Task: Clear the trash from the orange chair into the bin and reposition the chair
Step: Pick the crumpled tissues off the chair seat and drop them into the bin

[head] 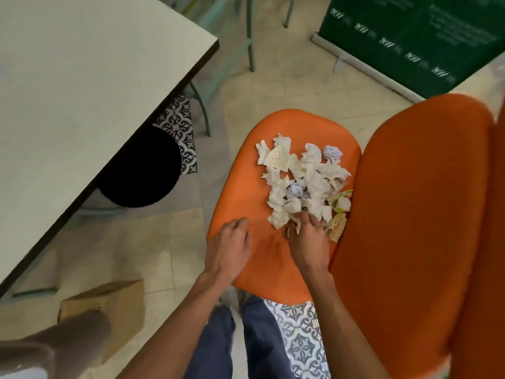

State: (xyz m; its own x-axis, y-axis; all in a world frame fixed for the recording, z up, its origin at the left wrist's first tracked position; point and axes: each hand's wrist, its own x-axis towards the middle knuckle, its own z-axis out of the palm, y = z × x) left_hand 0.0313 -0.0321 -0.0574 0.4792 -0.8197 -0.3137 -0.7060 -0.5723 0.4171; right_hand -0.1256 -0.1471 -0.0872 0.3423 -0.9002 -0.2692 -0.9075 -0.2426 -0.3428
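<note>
The trash (303,176), crumpled paper, lies on the chair (240,187) seat at 12 o'clock from the right hand (307,242), whose bent fingers touch the near edge of the pile; whether they hold a piece one cannot tell. The left hand (231,242) rests on the seat at 9 o'clock of it, loosely bent, holding nothing; the bin (139,170) stands at 10 o'clock.

"Where was the orange chair's seat (276,124) bare?"
"Along its left and far edges. The trash pile (303,176) crowded the right edge, just beside the backrest (410,214), which walled off that side."
"And toward the bin (139,173)?"
"Open floor (210,168) lay between them, but the tabletop (82,77) edge overhung the bin, hiding part of its mouth."
</note>
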